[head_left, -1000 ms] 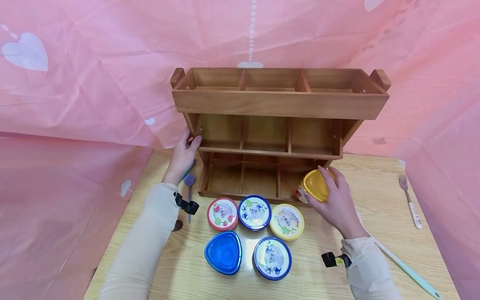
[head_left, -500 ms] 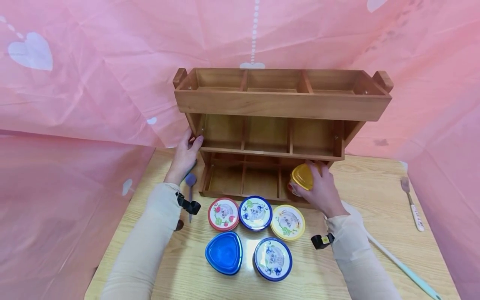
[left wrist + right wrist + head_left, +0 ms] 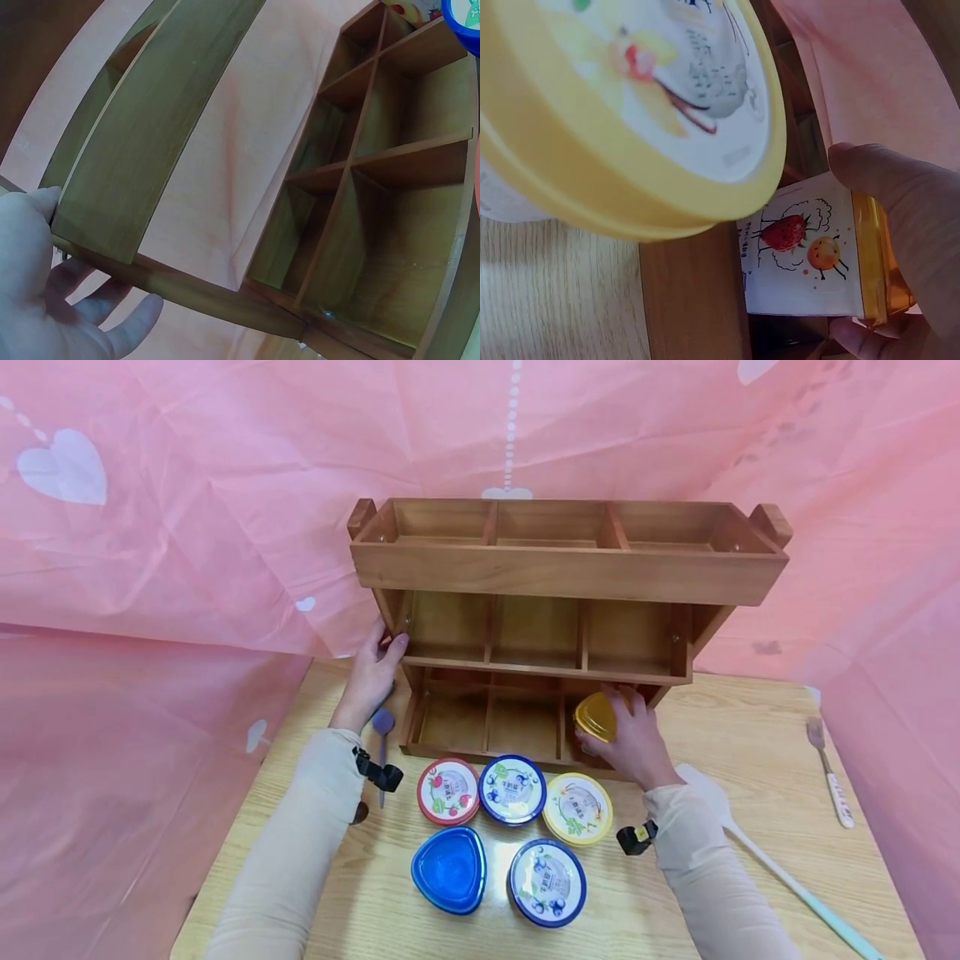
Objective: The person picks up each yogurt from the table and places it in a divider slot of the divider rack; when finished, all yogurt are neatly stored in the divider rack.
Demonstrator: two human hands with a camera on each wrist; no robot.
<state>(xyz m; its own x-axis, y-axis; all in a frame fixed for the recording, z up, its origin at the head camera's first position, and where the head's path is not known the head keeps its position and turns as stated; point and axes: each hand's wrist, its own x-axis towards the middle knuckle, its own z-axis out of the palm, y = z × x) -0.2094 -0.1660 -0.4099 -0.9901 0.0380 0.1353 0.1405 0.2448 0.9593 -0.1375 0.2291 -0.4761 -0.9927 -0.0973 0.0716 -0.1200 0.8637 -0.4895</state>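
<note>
Our right hand (image 3: 636,745) grips the yellow tub (image 3: 596,717) inside the rack's (image 3: 558,572) bottom-right bay, divider just left. Left hand (image 3: 372,670) clasps the rack's side edge. Five lidded tubs (image 3: 512,788) stand nearer us on the worktop (image 3: 750,727).

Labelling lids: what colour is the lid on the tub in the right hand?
Yellow lid, gripped by the right hand; the head view shows it best.
</note>
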